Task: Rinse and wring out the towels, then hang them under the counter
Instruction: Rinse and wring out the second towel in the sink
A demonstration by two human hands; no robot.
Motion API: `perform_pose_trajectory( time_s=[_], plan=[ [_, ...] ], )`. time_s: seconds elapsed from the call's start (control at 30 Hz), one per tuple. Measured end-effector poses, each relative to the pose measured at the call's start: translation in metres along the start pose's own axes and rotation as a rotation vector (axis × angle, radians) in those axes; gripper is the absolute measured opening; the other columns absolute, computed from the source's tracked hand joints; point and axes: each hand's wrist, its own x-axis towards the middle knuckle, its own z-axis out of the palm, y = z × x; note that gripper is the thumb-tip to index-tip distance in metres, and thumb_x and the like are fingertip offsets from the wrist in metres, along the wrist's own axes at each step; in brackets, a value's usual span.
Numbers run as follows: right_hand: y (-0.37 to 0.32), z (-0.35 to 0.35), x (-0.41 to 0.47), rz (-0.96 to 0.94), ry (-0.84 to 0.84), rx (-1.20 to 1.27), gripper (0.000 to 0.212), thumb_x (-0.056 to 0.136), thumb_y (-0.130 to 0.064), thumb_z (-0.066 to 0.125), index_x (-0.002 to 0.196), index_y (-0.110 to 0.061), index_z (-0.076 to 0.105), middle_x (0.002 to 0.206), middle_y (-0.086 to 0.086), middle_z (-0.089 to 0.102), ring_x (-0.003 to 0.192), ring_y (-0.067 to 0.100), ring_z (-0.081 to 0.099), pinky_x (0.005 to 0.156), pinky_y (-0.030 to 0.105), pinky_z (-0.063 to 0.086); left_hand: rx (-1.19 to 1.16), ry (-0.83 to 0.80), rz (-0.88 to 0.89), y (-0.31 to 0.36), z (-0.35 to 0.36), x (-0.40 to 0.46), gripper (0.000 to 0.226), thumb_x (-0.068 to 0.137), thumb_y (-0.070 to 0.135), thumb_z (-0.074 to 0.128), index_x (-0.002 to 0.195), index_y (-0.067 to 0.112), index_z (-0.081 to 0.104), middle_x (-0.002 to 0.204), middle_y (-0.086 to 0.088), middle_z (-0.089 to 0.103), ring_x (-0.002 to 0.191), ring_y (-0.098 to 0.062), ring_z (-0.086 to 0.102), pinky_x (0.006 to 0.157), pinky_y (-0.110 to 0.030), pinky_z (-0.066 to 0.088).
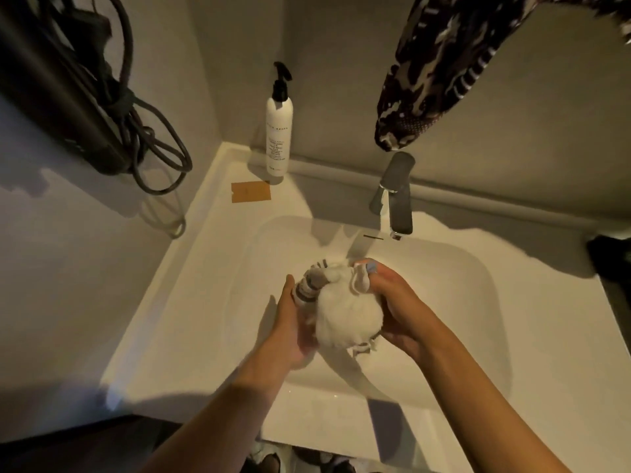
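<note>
A white towel [345, 312] with grey stripes at one end is bunched into a ball over the white sink basin [454, 302]. My left hand [290, 326] cups its left side and underside. My right hand [392, 302] presses against its right side, thumb on top. Both hands squeeze the ball between them. The grey faucet [396, 199] stands behind the basin, its spout just beyond the towel. Whether water runs is not clear.
A white pump bottle [278, 131] stands at the back left corner of the counter, beside an orange card [251, 192]. Dark cables [143, 138] hang on the left wall. A patterned sleeve [430, 73] appears in the mirror above the faucet.
</note>
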Motion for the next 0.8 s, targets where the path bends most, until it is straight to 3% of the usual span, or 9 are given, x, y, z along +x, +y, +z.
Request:
perform_pose_trajectory(
  time_s=[0.07,0.2,0.3,0.4,0.5,0.6,0.67,0.73,0.8],
  plan=[
    [-0.002,-0.009,0.000,0.007,0.081,-0.085,0.011,0.085,-0.008,0.066,0.094,-0.010,0.069,0.089,0.009,0.073,0.085,0.024,0.070,0.068,0.034,0.054,-0.052,-0.086,0.023,0.003,0.012,-0.007,0.076,0.086,0.078,0.045,0.125,0.018,0.072,0.126,-0.017,0.070,0.121,-0.039,0.063,0.102,-0.050,0.049],
    [0.014,-0.014,0.003,-0.128,0.401,-0.800,0.014,0.084,-0.019,0.070,0.098,-0.019,0.070,0.091,0.000,0.072,0.081,0.019,0.065,0.063,0.024,0.048,0.065,-0.223,0.042,0.005,0.043,-0.027,0.064,0.093,0.061,0.055,0.122,0.008,0.073,0.124,-0.019,0.071,0.110,-0.035,0.070,0.103,-0.049,0.048],
    [0.032,-0.005,-0.008,-0.213,0.386,-1.050,0.017,0.089,-0.014,0.058,0.104,-0.014,0.066,0.093,0.004,0.071,0.080,0.021,0.063,0.061,0.024,0.042,0.301,-0.080,0.189,-0.007,0.063,-0.030,0.049,0.074,0.034,0.085,0.111,0.004,0.075,0.101,-0.018,0.078,0.093,-0.031,0.076,0.090,-0.042,0.058],
    [0.017,-0.035,-0.023,-0.115,0.199,-0.319,0.021,0.090,-0.008,0.060,0.108,-0.006,0.072,0.100,0.013,0.076,0.088,0.029,0.071,0.075,0.038,0.059,0.382,0.149,0.349,-0.009,0.073,-0.028,0.032,0.075,0.020,0.080,0.101,0.004,0.070,0.079,-0.013,0.076,0.076,-0.029,0.074,0.072,-0.036,0.059],
    [0.018,-0.077,-0.022,0.089,0.338,0.228,0.034,0.095,-0.033,0.060,0.114,-0.006,0.068,0.111,0.016,0.074,0.099,0.036,0.070,0.086,0.047,0.060,0.326,0.111,0.408,-0.003,0.082,-0.027,0.025,0.066,0.020,0.074,0.087,0.009,0.066,0.075,-0.011,0.070,0.073,-0.028,0.070,0.077,-0.039,0.055],
    [0.042,-0.068,-0.017,0.419,-0.044,0.540,0.072,0.087,-0.062,0.063,0.139,-0.013,0.056,0.136,0.015,0.062,0.122,0.035,0.061,0.103,0.061,0.046,0.367,0.026,0.432,-0.014,0.102,-0.024,0.013,0.060,0.019,0.073,0.070,0.013,0.067,0.068,-0.008,0.067,0.071,-0.026,0.068,0.078,-0.036,0.053],
    [0.044,-0.055,-0.024,0.432,-0.244,0.761,0.066,0.091,-0.033,0.073,0.146,-0.010,0.045,0.141,0.015,0.057,0.124,0.026,0.063,0.099,0.052,0.053,0.458,0.005,0.458,-0.021,0.111,-0.022,0.008,0.052,0.018,0.075,0.054,0.018,0.067,0.064,-0.004,0.066,0.070,-0.024,0.065,0.076,-0.034,0.051],
    [0.039,-0.060,-0.020,0.416,-0.320,1.060,0.079,0.084,-0.018,0.081,0.148,-0.003,0.036,0.142,0.022,0.054,0.120,0.026,0.066,0.094,0.046,0.057,0.518,-0.065,0.485,-0.018,0.114,-0.021,0.012,0.063,0.012,0.076,0.063,0.024,0.074,0.071,-0.003,0.069,0.076,-0.023,0.066,0.077,-0.033,0.055],
    [0.032,-0.057,-0.021,0.368,-0.513,1.123,0.096,0.068,-0.042,0.089,0.145,-0.003,0.046,0.143,0.031,0.052,0.127,0.049,0.054,0.094,0.070,0.048,0.597,-0.149,0.538,-0.011,0.117,-0.024,0.030,0.082,0.000,0.071,0.090,0.028,0.077,0.086,-0.004,0.070,0.084,-0.017,0.069,0.079,-0.030,0.058]
  ],
)
